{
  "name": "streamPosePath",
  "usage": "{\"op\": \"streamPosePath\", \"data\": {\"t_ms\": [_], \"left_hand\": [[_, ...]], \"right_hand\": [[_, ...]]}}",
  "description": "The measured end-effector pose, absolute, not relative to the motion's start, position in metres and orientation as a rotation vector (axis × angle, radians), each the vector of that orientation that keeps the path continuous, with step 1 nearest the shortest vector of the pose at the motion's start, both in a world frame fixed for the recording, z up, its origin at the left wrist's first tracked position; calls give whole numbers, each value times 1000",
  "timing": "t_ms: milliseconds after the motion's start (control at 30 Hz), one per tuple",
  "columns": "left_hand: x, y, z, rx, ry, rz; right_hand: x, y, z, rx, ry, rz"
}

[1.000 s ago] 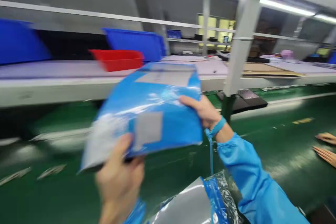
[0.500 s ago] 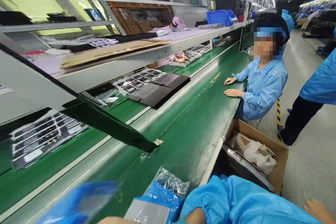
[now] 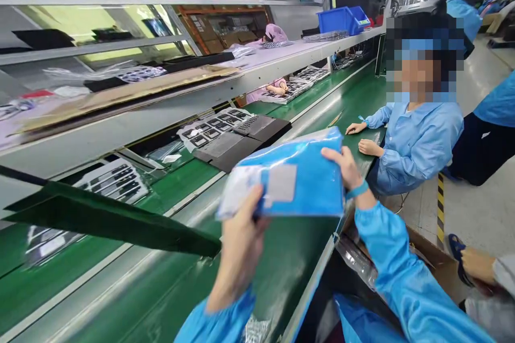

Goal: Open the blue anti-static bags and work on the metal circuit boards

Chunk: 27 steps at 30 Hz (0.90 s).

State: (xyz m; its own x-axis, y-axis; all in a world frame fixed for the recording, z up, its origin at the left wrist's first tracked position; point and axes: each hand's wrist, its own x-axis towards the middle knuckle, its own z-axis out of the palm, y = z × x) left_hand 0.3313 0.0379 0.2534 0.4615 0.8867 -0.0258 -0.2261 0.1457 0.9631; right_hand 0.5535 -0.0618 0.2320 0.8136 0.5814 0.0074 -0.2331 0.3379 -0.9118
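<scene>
A blue packet in a clear plastic bag, with a pale label on its face, is held up above the green work surface. My left hand grips its near left corner, the thumb on top. At the upper right end, my right hand pinches the packet between thumb and fingers; a blue band circles that wrist. The fingers under the packet are hidden. Below my left sleeve, a bit of clear plastic shows at the bottom edge.
A dark green slanted bar crosses the left. Black panels and trays of parts lie on the belt. A co-worker in blue sits at the right with hands on the surface. A cardboard box stands below, near another person's hand.
Both hands have come up into view with the blue packet, which was low at the bottom edge. The view has shifted, and another person's hand at the lower right shows more.
</scene>
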Motion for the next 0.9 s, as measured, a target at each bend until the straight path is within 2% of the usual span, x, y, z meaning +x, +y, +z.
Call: {"op": "streamPosePath", "data": {"t_ms": [167,333,500,700,767,833,867,900], "left_hand": [[495,66,186,993,677,535],[543,57,123,943,806,357],[514,47,94,903,872,104],[420,27,118,854,777,-107],[383,22,127,822,724,-16],[346,18,132,854,711,223],[327,15,134,906,729,375],[309,12,134,984,765,526]], "right_hand": [[678,-53,172,-1230,-239,492],[707,-82,98,-1435,-178,599],[720,-85,65,-1663,-174,579],[656,-99,90,-1913,-244,121],[597,-111,99,-1913,-366,-3],[526,-118,104,-1852,-572,61],[489,-118,105,-1781,-735,209],[454,-117,106,-1603,-921,489]]}}
